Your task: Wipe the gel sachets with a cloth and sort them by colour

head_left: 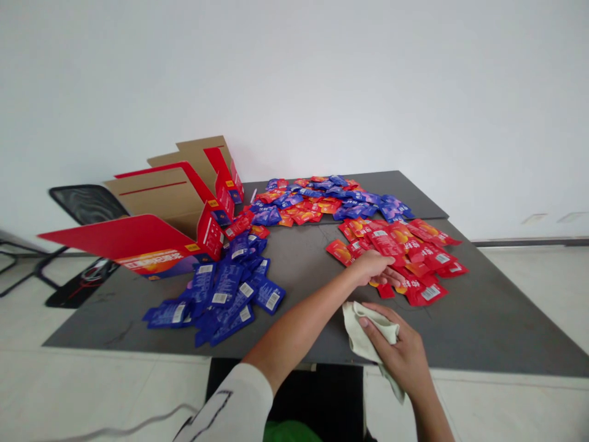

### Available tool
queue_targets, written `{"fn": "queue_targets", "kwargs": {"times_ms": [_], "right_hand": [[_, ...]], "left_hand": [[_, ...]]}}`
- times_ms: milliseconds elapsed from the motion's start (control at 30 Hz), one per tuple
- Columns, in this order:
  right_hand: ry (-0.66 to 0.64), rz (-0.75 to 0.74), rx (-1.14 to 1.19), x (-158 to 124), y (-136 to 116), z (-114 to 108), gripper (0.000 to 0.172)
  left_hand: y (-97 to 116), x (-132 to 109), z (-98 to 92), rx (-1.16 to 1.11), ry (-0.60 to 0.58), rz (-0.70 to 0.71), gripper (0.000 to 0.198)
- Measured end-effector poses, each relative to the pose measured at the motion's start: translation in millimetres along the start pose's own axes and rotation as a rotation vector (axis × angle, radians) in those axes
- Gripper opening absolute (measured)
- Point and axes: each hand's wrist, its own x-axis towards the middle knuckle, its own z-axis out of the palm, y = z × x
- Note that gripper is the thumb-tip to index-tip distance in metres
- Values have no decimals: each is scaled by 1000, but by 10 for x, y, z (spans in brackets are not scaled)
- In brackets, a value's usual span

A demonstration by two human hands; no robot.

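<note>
My left hand reaches across to the near-left edge of a pile of red packets. Its thumb and fingers are apart, and the fingertips touch or nearly touch the packets; none is plainly gripped. Close to my body, my right hand is closed around a folded pale green cloth, the thumb pressing on top and one end hanging below. Dark blue packets, several showing white barcode labels, lie heaped on the left of the grey table.
Open red cardboard boxes with brown insides stand in a row at the left. A mixed heap of red and blue packets spreads along the back, near the white wall. A black chair stands beyond the table's left side.
</note>
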Motion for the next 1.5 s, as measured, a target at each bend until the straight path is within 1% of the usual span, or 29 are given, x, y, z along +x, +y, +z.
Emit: {"fn": "queue_targets", "kwargs": {"times_ms": [100,200,300,400,467,533,633,700,767,833,900,967,1033,1133,1267,1367,1500], "right_hand": [[-6,8,-2,0,-1,-5,38],[11,20,-27,-1,8,-9,41],[16,20,-52,-1,21,-11,42],[18,21,-59,-3,24,-11,42],[29,23,-66,-6,20,-12,42],[41,18,-76,-11,19,-15,42],[44,10,-93,-16,24,-16,42],[41,6,-97,-16,28,-16,42],[41,-3,-97,-13,29,-16,42],[44,-14,-100,-9,31,-19,42],[51,-23,-107,-3,39,-26,42],[46,-31,-113,4,51,-32,41],[31,-35,-116,11,60,-35,41],[36,-20,-119,17,50,-30,41],[54,-8,-104,19,9,-25,43],[43,6,-102,19,0,-32,44],[48,38,-107,10,44,-36,46]], "left_hand": [[19,-3,-64,279,-1,36,25],[24,-34,-139,518,10,99,35],[6,-113,-223,699,30,194,41],[0,-208,-341,840,111,332,44],[39,-248,-459,919,226,436,45],[133,-255,-619,986,374,513,46],[361,-206,-943,1083,580,548,44],[523,-153,-1198,1155,681,546,36],[653,-97,-1459,1229,754,540,33],[739,-39,-1701,1300,782,519,34],[792,23,-1906,1367,771,482,31],[831,89,-2062,1425,746,436,33],[870,152,-2166,1469,727,393,39],[939,221,-2241,1508,709,346,41],[1036,210,-2251,1516,698,327,40],[1092,94,-2208,1486,737,344,39],[1119,-211,-2062,1409,832,403,27]]}}
